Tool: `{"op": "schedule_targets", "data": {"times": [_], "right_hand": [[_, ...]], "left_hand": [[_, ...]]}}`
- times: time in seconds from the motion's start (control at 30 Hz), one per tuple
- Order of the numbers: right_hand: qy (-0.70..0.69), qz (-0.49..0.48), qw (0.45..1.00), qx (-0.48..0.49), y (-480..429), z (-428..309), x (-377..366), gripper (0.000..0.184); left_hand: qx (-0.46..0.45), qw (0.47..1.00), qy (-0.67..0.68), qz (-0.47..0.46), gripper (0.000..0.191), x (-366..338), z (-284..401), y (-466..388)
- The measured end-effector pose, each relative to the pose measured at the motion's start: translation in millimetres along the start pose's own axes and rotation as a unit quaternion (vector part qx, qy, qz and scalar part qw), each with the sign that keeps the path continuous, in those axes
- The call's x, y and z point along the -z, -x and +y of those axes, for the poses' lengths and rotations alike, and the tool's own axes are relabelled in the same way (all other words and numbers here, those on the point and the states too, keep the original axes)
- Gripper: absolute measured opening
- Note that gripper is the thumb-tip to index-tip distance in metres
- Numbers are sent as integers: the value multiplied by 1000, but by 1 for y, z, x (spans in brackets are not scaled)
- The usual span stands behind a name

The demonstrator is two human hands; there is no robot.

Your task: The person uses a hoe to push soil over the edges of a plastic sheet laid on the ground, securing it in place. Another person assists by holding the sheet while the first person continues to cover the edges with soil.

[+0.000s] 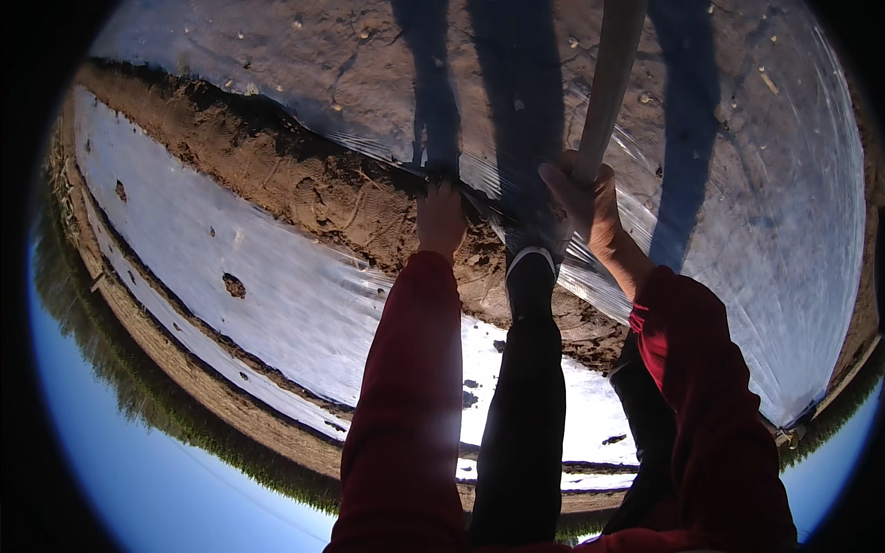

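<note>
My left hand (442,216) is at the edge of a sheet of clear plastic mulch film (747,228), gripping it above bare soil. Shadow partly hides its fingertips. The film lies over cracked brown soil and is drawn into tight pleats near my hands and shoe. My right hand (588,200) is closed around a wooden tool handle (612,83), which slants up out of view; the tool's head cannot be seen. Between my hands, my dark shoe (531,276) with a pale rim rests at the film's edge.
A strip of loose soil (304,186) with tread prints runs beside the film. Beyond it lies another film-covered bed (276,290) with several soil-filled holes. My other leg (643,415) is at the right. Shadows (518,90) cross the film; trees (152,394) line the field.
</note>
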State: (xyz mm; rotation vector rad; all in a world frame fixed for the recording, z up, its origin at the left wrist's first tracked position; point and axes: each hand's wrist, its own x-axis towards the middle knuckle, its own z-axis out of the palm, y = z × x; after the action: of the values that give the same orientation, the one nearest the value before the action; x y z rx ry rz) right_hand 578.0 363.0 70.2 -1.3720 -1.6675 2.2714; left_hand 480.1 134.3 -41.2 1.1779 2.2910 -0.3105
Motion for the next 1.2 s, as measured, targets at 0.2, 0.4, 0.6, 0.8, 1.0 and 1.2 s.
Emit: {"op": "schedule_targets", "data": {"times": [0.2,0.4,0.6,0.8,1.0,1.2], "right_hand": [[-84,-21,996,27,31,-41,31,21],[-158,-124,969,143,-22,-78,-70,24],[-79,-97,973,193,-72,-72,-177,26],[-40,-96,968,228,-83,-60,-212,26],[-5,-93,968,235,-93,-44,-221,24],[23,-69,969,238,-92,-43,-211,22]], "left_hand": [[48,997,54,-41,32,24,2,-1],[39,998,33,36,30,-6,6,3],[42,994,92,46,32,-12,3,4],[59,976,151,143,25,-19,1,9],[65,975,177,119,24,-14,4,3],[66,980,161,98,27,-18,2,6]]}}
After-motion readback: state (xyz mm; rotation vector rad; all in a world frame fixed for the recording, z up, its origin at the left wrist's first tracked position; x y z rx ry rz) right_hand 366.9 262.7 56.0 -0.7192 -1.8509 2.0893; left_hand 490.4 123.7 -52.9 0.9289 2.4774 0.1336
